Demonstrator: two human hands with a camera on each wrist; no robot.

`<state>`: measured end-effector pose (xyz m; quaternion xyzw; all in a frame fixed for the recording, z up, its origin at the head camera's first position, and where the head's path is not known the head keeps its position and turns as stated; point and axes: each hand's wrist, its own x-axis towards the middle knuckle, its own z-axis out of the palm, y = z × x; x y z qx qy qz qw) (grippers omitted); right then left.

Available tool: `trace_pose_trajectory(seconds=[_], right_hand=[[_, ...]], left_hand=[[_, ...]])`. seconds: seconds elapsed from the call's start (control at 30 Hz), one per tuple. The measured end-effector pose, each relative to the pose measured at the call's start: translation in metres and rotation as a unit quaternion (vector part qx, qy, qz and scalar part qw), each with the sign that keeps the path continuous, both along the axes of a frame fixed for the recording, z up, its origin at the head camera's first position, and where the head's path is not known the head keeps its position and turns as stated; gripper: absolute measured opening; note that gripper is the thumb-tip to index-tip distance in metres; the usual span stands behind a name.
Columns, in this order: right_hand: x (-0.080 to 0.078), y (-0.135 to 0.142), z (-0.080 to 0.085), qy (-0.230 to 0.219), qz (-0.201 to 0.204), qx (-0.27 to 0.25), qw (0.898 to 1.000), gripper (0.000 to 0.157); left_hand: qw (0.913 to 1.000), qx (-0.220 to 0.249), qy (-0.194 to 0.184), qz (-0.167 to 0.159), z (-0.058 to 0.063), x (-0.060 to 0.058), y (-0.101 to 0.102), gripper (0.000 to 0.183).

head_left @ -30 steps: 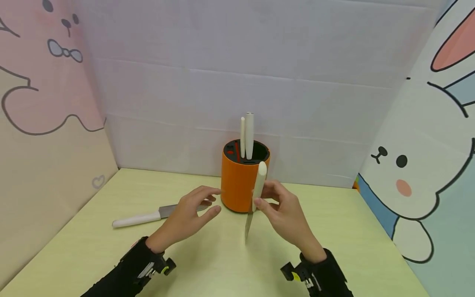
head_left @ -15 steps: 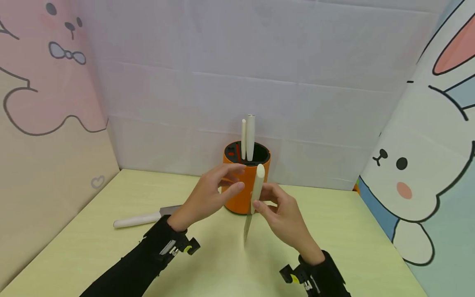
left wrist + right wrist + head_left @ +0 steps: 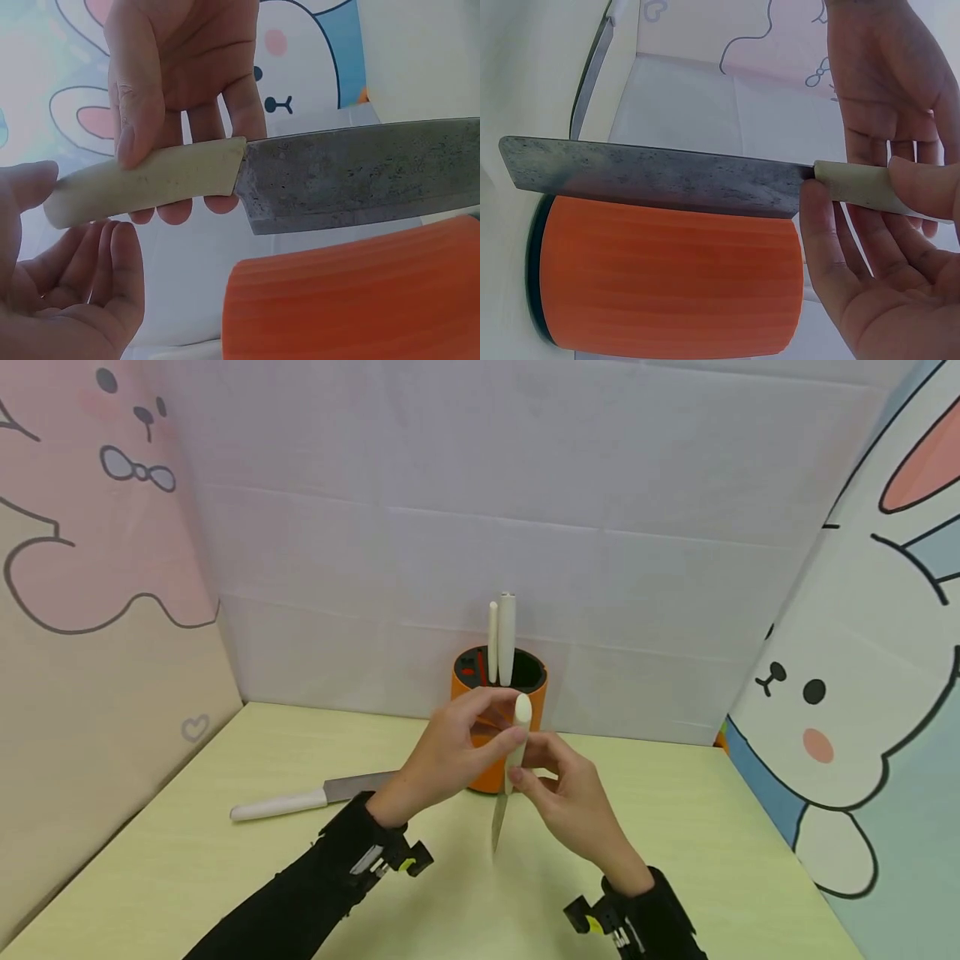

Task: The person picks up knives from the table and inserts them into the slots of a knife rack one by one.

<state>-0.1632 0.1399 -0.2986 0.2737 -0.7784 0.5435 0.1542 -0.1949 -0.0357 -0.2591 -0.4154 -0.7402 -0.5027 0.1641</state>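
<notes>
My right hand [image 3: 573, 802] pinches the pale handle [image 3: 522, 710] of a broad-bladed kitchen knife [image 3: 352, 176], thumb on one side and fingers on the other. It holds the knife upright, blade down, in front of an orange knife block [image 3: 536, 714]. Around the handle's free end, my left hand [image 3: 446, 756] has its thumb and bent fingers apart; whether they touch the handle I cannot tell. In the left wrist view, the left thumb [image 3: 30, 184] lies close to that end. The right wrist view shows the whole dark, stained blade [image 3: 652, 176] alongside the block.
Two white handles [image 3: 506, 639] stand in the block's black slotted top. Another white-handled knife [image 3: 277, 804] lies on the pale table [image 3: 637, 827], left of the block, its blade partly behind my left forearm. A light sheet [image 3: 337, 568] forms the back wall; cartoon panels flank it.
My left hand has moved right and up, from over the lying knife to the end of the held knife's handle. My right hand and its knife have hardly moved.
</notes>
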Motion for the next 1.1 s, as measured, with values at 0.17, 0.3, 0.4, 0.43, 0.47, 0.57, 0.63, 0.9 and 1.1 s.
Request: trace_pose_trajectory(seconds=[0.17, 0.3, 0.4, 0.43, 0.47, 0.57, 0.63, 0.9, 1.1], right_hand=[[0.002, 0.000, 0.000, 0.001, 0.000, -0.002, 1.000, 0.033], [0.002, -0.001, 0.000, 0.002, 0.000, -0.002, 1.000, 0.034], [0.002, -0.001, 0.000, 0.005, 0.001, -0.001, 1.000, 0.034], [0.002, -0.001, 0.000, 0.006, 0.001, -0.001, 1.000, 0.034], [0.002, -0.001, 0.000, 0.007, 0.000, 0.000, 1.000, 0.034], [0.002, -0.001, 0.000, 0.008, 0.002, -0.002, 1.000, 0.033], [0.002, -0.002, 0.001, 0.008, 0.002, -0.005, 1.000, 0.033], [0.002, -0.002, 0.001, 0.004, 0.002, -0.006, 1.000, 0.033], [0.001, 0.000, 0.001, 0.008, 0.000, -0.004, 1.000, 0.032]], left_hand=[[1.0000, 0.003, 0.009, -0.001, -0.002, 0.000, 0.003, 0.034], [0.9999, 0.006, 0.012, 0.002, -0.004, -0.001, 0.004, 0.034], [0.9998, 0.008, 0.014, 0.007, -0.009, -0.005, 0.005, 0.033], [0.9998, 0.008, 0.017, 0.009, -0.012, -0.008, 0.005, 0.033], [0.9997, 0.007, 0.020, 0.010, -0.015, -0.012, 0.005, 0.033], [0.9995, 0.005, 0.028, 0.014, -0.024, -0.021, 0.006, 0.033], [0.9994, 0.005, 0.033, 0.014, -0.027, -0.025, 0.006, 0.034], [0.9993, 0.003, 0.037, 0.010, -0.027, -0.027, 0.004, 0.034], [0.9993, -0.007, 0.032, 0.018, -0.022, -0.024, 0.003, 0.033]])
